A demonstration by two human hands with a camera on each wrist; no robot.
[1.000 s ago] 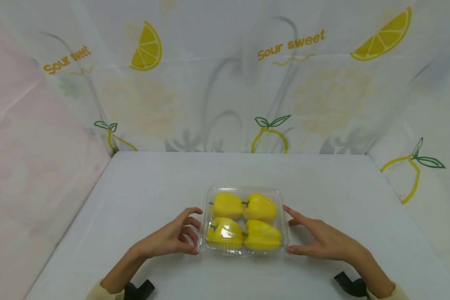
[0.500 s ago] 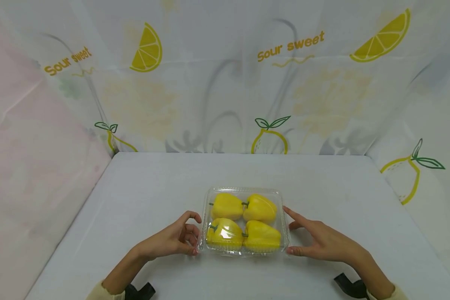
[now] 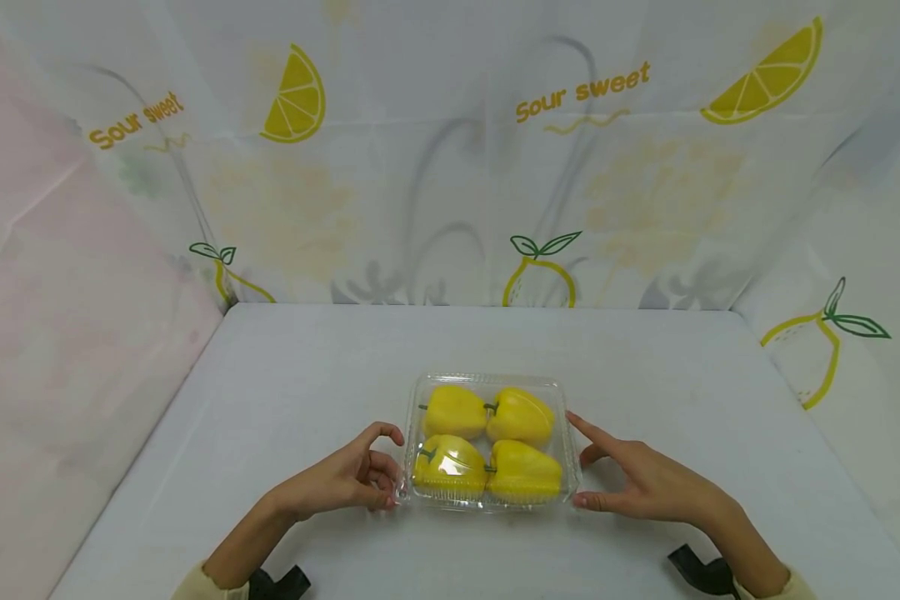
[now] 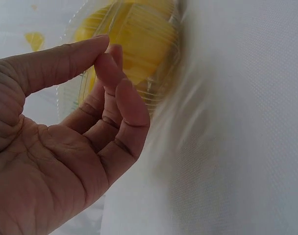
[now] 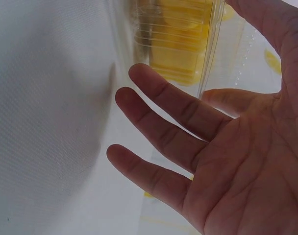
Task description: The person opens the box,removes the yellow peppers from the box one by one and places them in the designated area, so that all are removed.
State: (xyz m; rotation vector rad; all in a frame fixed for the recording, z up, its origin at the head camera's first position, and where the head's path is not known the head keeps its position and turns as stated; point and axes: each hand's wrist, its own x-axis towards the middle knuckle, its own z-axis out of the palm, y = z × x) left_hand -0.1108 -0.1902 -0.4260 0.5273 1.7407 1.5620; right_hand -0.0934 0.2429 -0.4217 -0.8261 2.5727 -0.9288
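Observation:
A clear plastic clamshell box (image 3: 495,505) sits on the white table with several yellow bell peppers (image 3: 525,473) inside, its lid closed over them. My left hand (image 3: 337,477) is at the box's front left corner, fingers curled and fingertips close to the thumb tip. In the left wrist view, the thumb (image 4: 65,61) overlaps the bent fingertips in front of the box wall; I cannot tell whether they pinch its edge. On the right side, my right hand (image 3: 648,482) reaches to the box with fingers spread and nearly straight, index tip and thumb right at its edge.
The white table (image 3: 330,358) runs back to a curtain (image 3: 435,175) printed with lemons and lettering. More cloth hangs at both sides. Black curved pieces (image 3: 279,582) show by the cuffs at both wrists.
The left fingers have curled in closer to the thumb, the index drawing back slightly from the box's left side. The right hand and the box have stayed in place.

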